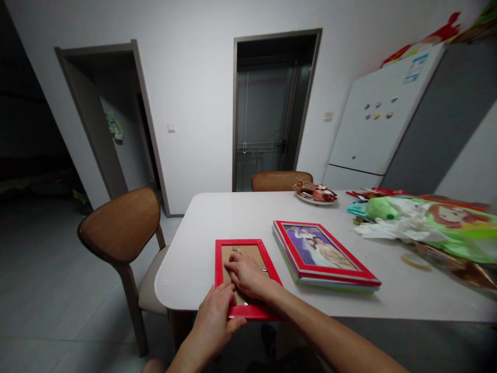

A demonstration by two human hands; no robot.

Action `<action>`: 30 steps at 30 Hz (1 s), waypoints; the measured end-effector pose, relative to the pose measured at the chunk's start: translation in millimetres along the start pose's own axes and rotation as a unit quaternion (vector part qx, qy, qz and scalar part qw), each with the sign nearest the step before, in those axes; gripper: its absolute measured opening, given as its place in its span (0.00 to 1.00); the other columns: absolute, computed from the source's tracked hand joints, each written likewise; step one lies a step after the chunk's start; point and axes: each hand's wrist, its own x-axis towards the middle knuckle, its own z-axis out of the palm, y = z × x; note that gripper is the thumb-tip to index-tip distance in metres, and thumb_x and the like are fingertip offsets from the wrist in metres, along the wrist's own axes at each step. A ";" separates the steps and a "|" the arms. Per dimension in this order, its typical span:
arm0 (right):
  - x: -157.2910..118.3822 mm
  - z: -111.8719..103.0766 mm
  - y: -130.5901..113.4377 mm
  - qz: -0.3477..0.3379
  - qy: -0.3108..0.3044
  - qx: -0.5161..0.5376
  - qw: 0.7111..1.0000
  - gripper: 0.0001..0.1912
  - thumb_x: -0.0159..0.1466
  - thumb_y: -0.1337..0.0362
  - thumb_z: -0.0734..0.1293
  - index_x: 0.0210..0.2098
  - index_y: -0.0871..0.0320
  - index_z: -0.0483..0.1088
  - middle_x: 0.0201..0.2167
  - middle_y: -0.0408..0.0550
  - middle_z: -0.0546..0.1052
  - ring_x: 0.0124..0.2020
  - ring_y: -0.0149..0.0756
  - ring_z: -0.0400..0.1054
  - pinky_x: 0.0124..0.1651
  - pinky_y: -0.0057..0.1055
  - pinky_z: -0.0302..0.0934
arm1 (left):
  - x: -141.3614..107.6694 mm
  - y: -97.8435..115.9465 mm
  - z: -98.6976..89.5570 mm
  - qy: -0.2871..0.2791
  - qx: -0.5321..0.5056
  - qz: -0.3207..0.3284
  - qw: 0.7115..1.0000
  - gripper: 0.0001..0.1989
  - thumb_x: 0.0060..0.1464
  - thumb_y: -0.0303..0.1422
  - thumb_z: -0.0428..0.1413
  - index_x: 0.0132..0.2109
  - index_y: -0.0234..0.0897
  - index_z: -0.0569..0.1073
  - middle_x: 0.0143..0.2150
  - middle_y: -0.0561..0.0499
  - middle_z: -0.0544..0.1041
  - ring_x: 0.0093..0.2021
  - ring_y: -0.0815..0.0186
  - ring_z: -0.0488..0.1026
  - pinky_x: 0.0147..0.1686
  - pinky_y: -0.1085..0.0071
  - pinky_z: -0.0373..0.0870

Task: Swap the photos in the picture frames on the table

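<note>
Head view: red frame (269, 261) lies beneath curled right fingers (233, 265), hold unclear; left fingers (226, 292) grip its edge.

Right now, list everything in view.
Red rectangular frame: 1, red and brown, table's near edge
Picture frame stack: 1, red on top, right of it
Smooth table: 1, white, centre
Wooden chairs: 2, brown, left and far side
Loaded round plate: 1, white, far edge
Printed bag pile: 1, mostly green, right
Crumpled tissue: some, white, on pile
Tape-like ring: 1, yellow, near pile
Upright fridge: 1, white and grey, far right
Magnets: several, mixed, fridge
Framed doorways: 2, grey, wall
Square switches: 2, white, wall
Left hand: 1, frame's near left
Right hand: 1, on backing
</note>
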 end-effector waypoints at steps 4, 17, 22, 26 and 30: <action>-0.1 6.3 0.3 -0.017 0.008 0.007 1.000 0.12 0.58 0.68 0.56 0.35 0.56 0.70 0.37 0.47 0.69 0.42 0.35 0.57 0.44 0.32 0.49 | 0.0 -1.4 0.5 0.007 -0.005 0.003 1.000 0.20 0.40 0.31 0.58 0.43 0.36 0.66 0.40 0.50 0.70 0.42 0.62 0.66 0.44 0.65 0.62; 18.8 7.9 24.9 0.141 0.056 0.026 0.988 0.12 0.58 0.66 0.57 0.34 0.59 0.71 0.35 0.50 0.73 0.38 0.33 0.64 0.40 0.26 0.53 | -3.4 1.0 -0.1 -0.004 0.001 -0.016 1.000 0.27 0.39 0.32 0.59 0.50 0.35 0.64 0.48 0.45 0.70 0.52 0.58 0.61 0.54 0.60 0.54; 36.5 15.1 44.7 0.219 0.043 0.016 0.975 0.11 0.57 0.63 0.58 0.30 0.59 0.71 0.30 0.50 0.75 0.32 0.34 0.67 0.32 0.26 0.53 | -7.9 8.1 0.3 -0.030 0.029 -0.037 0.998 0.29 0.40 0.32 0.58 0.51 0.33 0.63 0.51 0.43 0.67 0.54 0.57 0.60 0.55 0.59 0.52; 41.5 16.2 47.3 0.263 0.039 0.001 0.964 0.11 0.56 0.60 0.59 0.31 0.58 0.70 0.31 0.51 0.75 0.33 0.36 0.67 0.32 0.27 0.54 | -11.2 11.3 -1.3 -0.036 0.045 -0.038 0.998 0.28 0.41 0.32 0.57 0.51 0.31 0.63 0.53 0.41 0.65 0.54 0.57 0.59 0.56 0.59 0.52; 42.7 10.7 45.6 0.291 0.033 -0.006 0.956 0.11 0.55 0.60 0.60 0.31 0.59 0.71 0.32 0.53 0.75 0.34 0.37 0.68 0.32 0.28 0.55 | -13.5 9.5 -4.0 -0.042 0.068 -0.039 0.996 0.29 0.41 0.31 0.56 0.53 0.29 0.61 0.54 0.39 0.64 0.55 0.56 0.59 0.56 0.60 0.51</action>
